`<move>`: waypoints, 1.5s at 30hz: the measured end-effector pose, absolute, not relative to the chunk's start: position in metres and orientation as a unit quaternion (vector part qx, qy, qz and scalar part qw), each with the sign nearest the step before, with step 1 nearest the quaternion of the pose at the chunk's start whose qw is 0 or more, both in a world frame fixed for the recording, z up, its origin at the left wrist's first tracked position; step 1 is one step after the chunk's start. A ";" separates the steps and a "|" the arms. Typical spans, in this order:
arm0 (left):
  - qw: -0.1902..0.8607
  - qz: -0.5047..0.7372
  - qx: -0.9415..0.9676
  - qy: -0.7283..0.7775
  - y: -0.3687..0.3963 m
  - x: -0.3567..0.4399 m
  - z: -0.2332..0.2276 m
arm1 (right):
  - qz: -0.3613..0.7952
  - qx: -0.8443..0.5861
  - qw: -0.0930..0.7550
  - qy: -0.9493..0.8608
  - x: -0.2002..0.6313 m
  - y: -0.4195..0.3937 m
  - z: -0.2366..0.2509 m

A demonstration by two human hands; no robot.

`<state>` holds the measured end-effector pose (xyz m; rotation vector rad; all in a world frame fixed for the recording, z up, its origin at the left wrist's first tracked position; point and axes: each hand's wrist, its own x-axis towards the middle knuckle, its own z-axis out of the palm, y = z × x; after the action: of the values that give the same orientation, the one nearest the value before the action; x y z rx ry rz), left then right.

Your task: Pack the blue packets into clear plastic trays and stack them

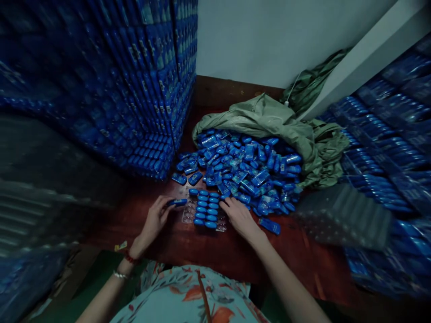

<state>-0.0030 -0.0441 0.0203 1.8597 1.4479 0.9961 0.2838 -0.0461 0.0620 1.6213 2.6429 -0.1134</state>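
On the dark red counter (202,249), close to the person's body, lies a clear plastic tray (204,212) partly filled with small blue pieces set in neat rows. The left hand (155,219) sits at about nine o'clock of the tray, its fingers closed around one blue piece (177,202), which it holds at the tray's upper left corner, touching or just above the rim; which of the two cannot be told. The right hand (239,216) rests at three o'clock of the tray, fingers spread and slack on the counter, their tips at the edge of the loose pile (243,168); it grips nothing that can be seen. That pile of blue pieces spreads from twelve to two o'clock of the tray and spills out of an olive green sack (269,119) lying open behind it. One stray blue piece (270,225) lies alone at four o'clock of the right hand. A tall stack of filled trays (134,89) rises at ten o'clock, and another stack (387,148) stands at three o'clock, well apart from the hands. A pile of empty clear trays (340,215) lies between the loose pile and the right-side stack. The left wrist wears a red bracelet (129,258).
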 end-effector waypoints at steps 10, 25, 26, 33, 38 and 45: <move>0.150 0.242 0.856 0.431 -0.023 0.029 0.008 | -0.092 0.540 -0.132 0.826 0.295 -0.049 0.043; 0.122 0.130 0.918 0.354 -0.004 0.035 0.040 | -0.035 0.517 -0.111 0.848 0.296 -0.042 0.051; 0.117 0.148 0.913 0.361 -0.001 0.032 0.038 | -0.050 0.520 -0.128 0.843 0.298 -0.040 0.052; 0.170 0.173 0.797 0.553 0.062 0.050 0.027 | -0.084 0.703 -0.154 0.689 0.281 0.027 0.061; 0.179 0.135 0.799 0.559 0.089 0.078 0.019 | -0.127 0.700 -0.031 0.702 0.251 0.065 0.061; 0.191 0.228 0.759 0.580 0.052 0.030 0.025 | -0.226 0.618 -0.224 0.719 0.291 0.037 0.057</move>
<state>0.0302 0.0519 0.0252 2.1311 1.6281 0.6393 0.2911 0.0368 0.0567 2.2782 2.6522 -0.8328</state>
